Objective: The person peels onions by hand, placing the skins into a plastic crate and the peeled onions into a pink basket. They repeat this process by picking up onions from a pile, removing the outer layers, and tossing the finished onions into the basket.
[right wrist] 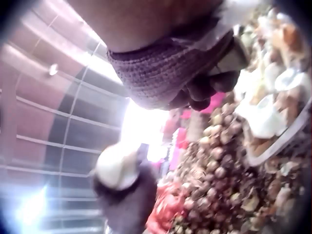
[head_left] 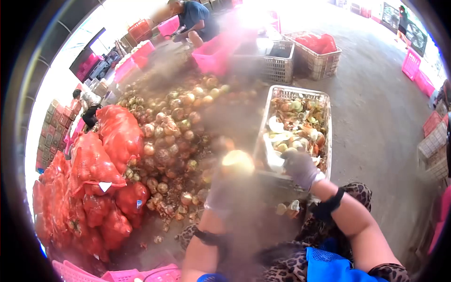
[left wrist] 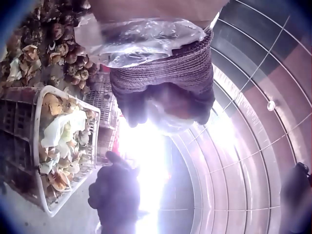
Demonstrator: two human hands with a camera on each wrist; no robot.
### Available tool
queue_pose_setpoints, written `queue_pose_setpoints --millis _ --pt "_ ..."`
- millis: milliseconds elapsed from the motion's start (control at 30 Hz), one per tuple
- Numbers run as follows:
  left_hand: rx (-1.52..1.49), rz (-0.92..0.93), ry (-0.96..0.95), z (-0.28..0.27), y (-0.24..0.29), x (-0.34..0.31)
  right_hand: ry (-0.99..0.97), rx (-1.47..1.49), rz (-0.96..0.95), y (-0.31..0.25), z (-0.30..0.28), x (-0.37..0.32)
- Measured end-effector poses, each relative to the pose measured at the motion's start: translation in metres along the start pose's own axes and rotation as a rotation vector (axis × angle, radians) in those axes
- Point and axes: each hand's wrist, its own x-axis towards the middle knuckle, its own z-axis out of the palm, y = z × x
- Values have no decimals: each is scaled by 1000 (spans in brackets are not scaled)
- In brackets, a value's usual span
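In my gloved left hand I hold an onion; it looks pale and smooth in the right wrist view, where the onion sits on top of the left glove. A smudge blurs that hand in the head view. My gloved right hand is over the near end of a white crate of onion skins. Its fingers curl round a flat, handle-like object, mostly hidden by the glove; I cannot tell its kind.
A heap of onions covers the floor ahead. Full red mesh sacks are piled at left. Two more crates and a pink tub stand beyond. One person crouches at the back. Concrete floor extends right.
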Motion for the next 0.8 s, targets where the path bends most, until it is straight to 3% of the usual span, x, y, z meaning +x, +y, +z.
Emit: queue_pose_setpoints --millis 33,100,167,267,433,533,600,667,767,800 --pt "19 57 25 -3 -8 5 40 -49 -238 -34 -11 -7" --pt "-50 76 75 -3 -10 8 -13 -53 -367 -73 -26 -11" --pt "-49 99 121 14 -2 4 -194 37 -158 -89 -34 -7" --pt "56 83 134 6 1 8 -104 173 -175 -95 -35 0" --pt "3 115 265 15 -13 9 -155 4 -126 -85 -27 0" --pt "-218 33 116 28 3 7 -232 4 -149 -74 -8 2" --pt "-259 10 68 32 4 4 -320 308 198 -64 -10 9" --pt "-223 6 30 34 3 -1 -402 832 942 -63 -43 33" --pt "36 121 25 29 -9 0 -160 663 209 -61 -33 24" --pt "96 152 -1 28 -11 0 -109 648 125 -71 -40 20"
